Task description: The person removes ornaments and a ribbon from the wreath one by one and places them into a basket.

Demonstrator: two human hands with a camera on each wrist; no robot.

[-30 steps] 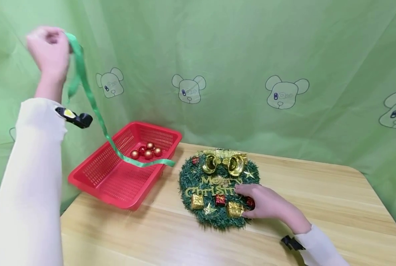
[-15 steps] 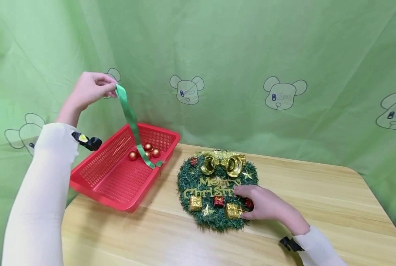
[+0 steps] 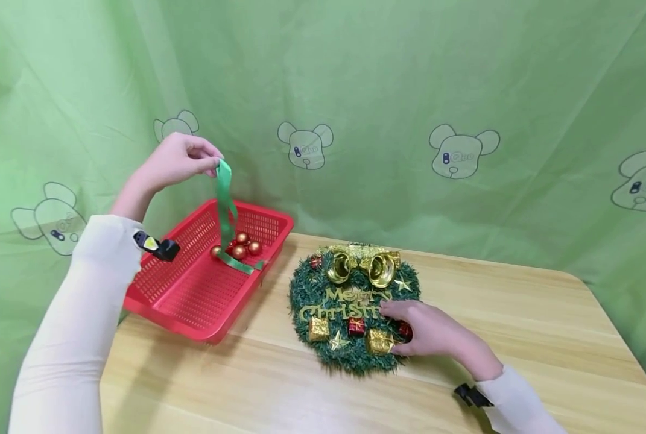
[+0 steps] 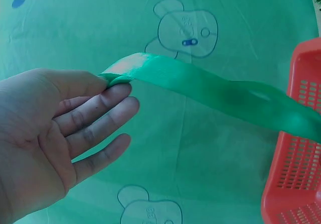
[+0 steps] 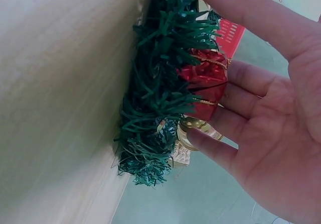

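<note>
Thumb and index finger of my left hand (image 3: 178, 158) pinch the upper end of a green ribbon (image 3: 224, 196). The ribbon hangs down into a red plastic basket (image 3: 209, 334), and its lower end lies over the basket's right side. In the left wrist view the ribbon (image 4: 200, 86) runs from the fingertips off toward the basket. My right hand (image 3: 430, 330) rests on the right side of a green tinsel wreath (image 3: 339, 361), its fingers spread over the decorations. A red gift box (image 5: 205, 86) sits beside those fingers in the right wrist view.
Several gold and red baubles (image 3: 239, 251) lie at the far end of the basket, partly behind the ribbon. Gold bells (image 3: 381, 269) and "Merry Christmas" lettering decorate the wreath. The wooden table (image 3: 518, 313) ends against a green curtain (image 3: 382, 72) with printed bear heads.
My left hand has come down and to the right, over the basket. The ribbon has dropped lower into it, and its end has drawn back from near the wreath. My right hand stays put.
</note>
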